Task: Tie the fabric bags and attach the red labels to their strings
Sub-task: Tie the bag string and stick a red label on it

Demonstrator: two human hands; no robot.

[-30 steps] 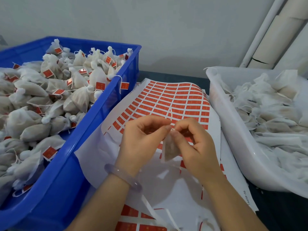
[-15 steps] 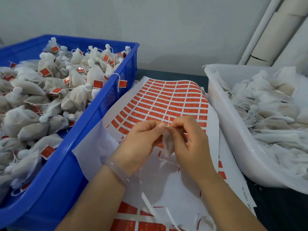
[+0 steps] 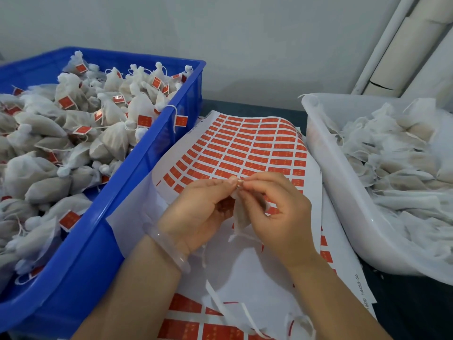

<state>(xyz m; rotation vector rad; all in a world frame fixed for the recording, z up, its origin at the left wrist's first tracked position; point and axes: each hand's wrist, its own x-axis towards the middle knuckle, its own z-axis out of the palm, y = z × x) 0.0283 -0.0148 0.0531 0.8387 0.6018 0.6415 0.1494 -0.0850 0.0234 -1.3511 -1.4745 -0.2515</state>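
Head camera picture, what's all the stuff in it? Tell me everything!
blue crate: one, blue, left
labelled bags: many, white with red labels, in the blue crate
white tub: one, white, right
plain bags: many, white, in the white tub
label sheets: a few, red on white, middle
fabric bag: one, white, between both hands
pipes: several, whitish, top right
bracelet: one, pale, left wrist
left hand: one, pinches the bag's top
right hand: one, pinches the bag's top

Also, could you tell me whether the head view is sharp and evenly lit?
Head view: soft, even light, faint shadow under the left hand and right hand; the fabric bag they pinch is slightly smeared; print on the label sheet is unreadable; wide-angle distortion slightly bows the blue crate.
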